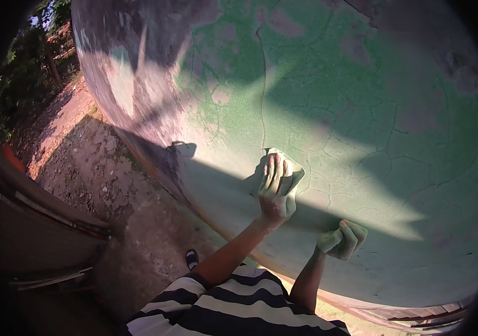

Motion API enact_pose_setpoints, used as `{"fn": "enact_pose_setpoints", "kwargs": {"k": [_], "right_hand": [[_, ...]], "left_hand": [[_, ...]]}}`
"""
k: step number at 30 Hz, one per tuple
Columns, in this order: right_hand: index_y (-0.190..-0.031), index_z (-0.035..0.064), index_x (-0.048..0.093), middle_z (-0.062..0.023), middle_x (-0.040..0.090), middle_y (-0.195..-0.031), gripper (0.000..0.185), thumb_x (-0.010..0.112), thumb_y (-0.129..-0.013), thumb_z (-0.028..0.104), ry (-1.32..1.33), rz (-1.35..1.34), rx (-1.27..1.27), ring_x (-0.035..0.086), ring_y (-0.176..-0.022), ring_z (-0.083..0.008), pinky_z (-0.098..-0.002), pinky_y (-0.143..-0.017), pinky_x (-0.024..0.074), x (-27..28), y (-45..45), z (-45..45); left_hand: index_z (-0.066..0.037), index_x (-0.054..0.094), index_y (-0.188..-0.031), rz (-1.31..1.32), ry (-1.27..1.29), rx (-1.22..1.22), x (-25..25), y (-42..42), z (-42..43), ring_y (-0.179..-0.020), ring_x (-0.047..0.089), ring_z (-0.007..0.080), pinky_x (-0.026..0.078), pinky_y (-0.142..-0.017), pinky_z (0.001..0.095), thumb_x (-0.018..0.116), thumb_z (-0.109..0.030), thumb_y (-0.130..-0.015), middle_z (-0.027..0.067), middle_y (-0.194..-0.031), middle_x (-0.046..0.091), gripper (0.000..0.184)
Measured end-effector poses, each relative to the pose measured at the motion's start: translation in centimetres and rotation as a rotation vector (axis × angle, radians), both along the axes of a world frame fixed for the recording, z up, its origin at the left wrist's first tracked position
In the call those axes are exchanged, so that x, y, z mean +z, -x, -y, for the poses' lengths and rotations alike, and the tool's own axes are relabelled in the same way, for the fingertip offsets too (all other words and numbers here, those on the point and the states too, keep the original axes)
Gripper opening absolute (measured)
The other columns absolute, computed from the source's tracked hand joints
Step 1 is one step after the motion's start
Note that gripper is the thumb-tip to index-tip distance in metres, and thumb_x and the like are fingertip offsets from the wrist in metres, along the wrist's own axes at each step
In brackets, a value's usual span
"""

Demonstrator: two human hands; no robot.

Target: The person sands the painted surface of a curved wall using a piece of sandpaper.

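Observation:
My left hand [275,193] lies against a cracked, green-painted wall [328,106]. Its fingers hold a small, pale, dusty sheet [298,175] flat to the surface; the sheet's exact kind is unclear. Lower and to the right, my right hand [342,241] is curled into a fist close to the wall, coated in pale green dust. Whatever its fingers may hold is hidden. Patches of worn paint and long cracks surround both hands.
Bare, rough ground [138,224] runs along the wall's foot at left, where my sandalled foot [192,259] shows. A dark structure with slatted edges [54,215] stands at lower left. Trees [17,84] grow beyond. Sunlight and shadow split the wall.

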State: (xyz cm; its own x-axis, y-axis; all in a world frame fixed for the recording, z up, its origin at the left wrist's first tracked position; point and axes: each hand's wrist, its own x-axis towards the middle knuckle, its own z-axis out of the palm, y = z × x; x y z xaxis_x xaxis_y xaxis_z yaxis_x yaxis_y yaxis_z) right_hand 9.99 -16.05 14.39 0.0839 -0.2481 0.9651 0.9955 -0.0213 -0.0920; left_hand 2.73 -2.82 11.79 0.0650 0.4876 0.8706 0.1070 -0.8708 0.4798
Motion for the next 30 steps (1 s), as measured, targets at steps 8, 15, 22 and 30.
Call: {"fn": "enact_pose_setpoints", "kwargs": {"k": [8,15,22,30], "right_hand": [[-0.078,0.0003,0.063,-0.0107,0.061,-0.073,0.011,0.053,-0.076,0.004,0.047,0.081,0.025,0.055,-0.063,-0.0208,-0.0323,-0.057,0.0402,-1.0,-0.7,0.6],[-0.078,0.0027,0.065,-0.0072,0.062,-0.072,0.015,0.052,-0.070,0.002,0.040,0.079,0.040,0.058,-0.061,-0.0189,-0.0307,-0.054,0.0416,-1.0,-1.0,0.9],[-0.078,-0.0001,0.064,-0.0112,0.061,-0.074,0.014,0.055,-0.082,0.010,0.022,0.088,0.069,0.056,-0.063,-0.0205,-0.0319,-0.055,0.0398,-1.4,-1.1,0.7],[-0.078,-0.0004,0.064,-0.0109,0.060,-0.073,0.016,0.056,-0.083,0.012,-0.003,0.116,0.078,0.057,-0.062,-0.0203,-0.0315,-0.054,0.0398,-1.5,-1.3,0.5]], "left_hand": [[0.015,0.049,-0.135,0.197,0.064,0.047,1.8,-1.1,1.2,-0.139,0.035,0.0507,0.029,-0.115,0.0521,0.043,-0.003,-0.092,0.0355,-0.146,0.040,0.046],[0.014,0.045,-0.138,0.047,-0.047,0.057,0.0,-0.8,1.0,-0.136,0.038,0.0525,0.030,-0.114,0.0552,0.047,-0.010,-0.090,0.0350,-0.146,0.041,0.054],[0.016,0.038,-0.141,0.337,0.273,0.015,1.6,-1.2,-0.3,-0.144,0.031,0.0424,0.025,-0.118,0.0425,0.037,-0.004,-0.099,0.0335,-0.151,0.034,0.047],[0.016,0.047,-0.135,0.265,0.060,0.116,-0.2,-1.7,0.3,-0.137,0.035,0.0551,0.031,-0.112,0.0525,0.043,-0.003,-0.092,0.0372,-0.146,0.038,0.047]]}}
